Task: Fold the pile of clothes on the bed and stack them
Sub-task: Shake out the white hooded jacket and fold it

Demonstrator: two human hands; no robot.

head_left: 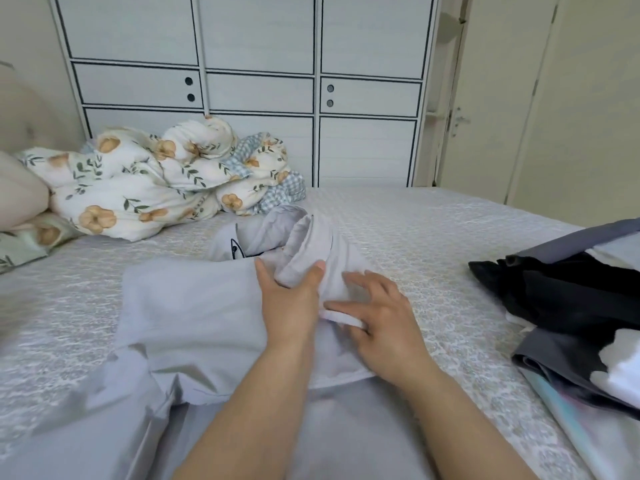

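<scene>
Looking down from your head camera, you see both bare forearms reaching forward over a bed (pixel 433 237) covered in a pale, textured grey spread. Your left hand (pixel 291 299) grips a bunched fold of a light grey garment (pixel 187 306) — thumb on one side of the ridge of cloth, fingers wrapped round the other. Your right hand (pixel 377 317) sits just beside it, fingers spread and loosely bent; its thumb and forefinger appear to pinch a thin white edge of the same garment. The garment lies in front of you at the middle of the bed, partly flattened to the left of your hands and rumpled beyond them, where a small dark printed mark shows on the fabric. More grey cloth (pixel 104 427) spreads across the near edge of the bed beneath your arms; you cannot tell whether it belongs to the same piece. At the right edge of the bed a pile of clothes (pixel 571 299) waits, well apart from your hands — black fabric on top, with dark grey, white and pale pieces under and around it. At the far left a crumpled floral duvet (pixel 145 188), white with orange flowers and a blue check lining, is heaped near a pillow (pixel 17 199). Behind the bed stands a white wardrobe (pixel 259 81) with dark-outlined panels, and a cream door (pixel 491 98) to its right.
</scene>
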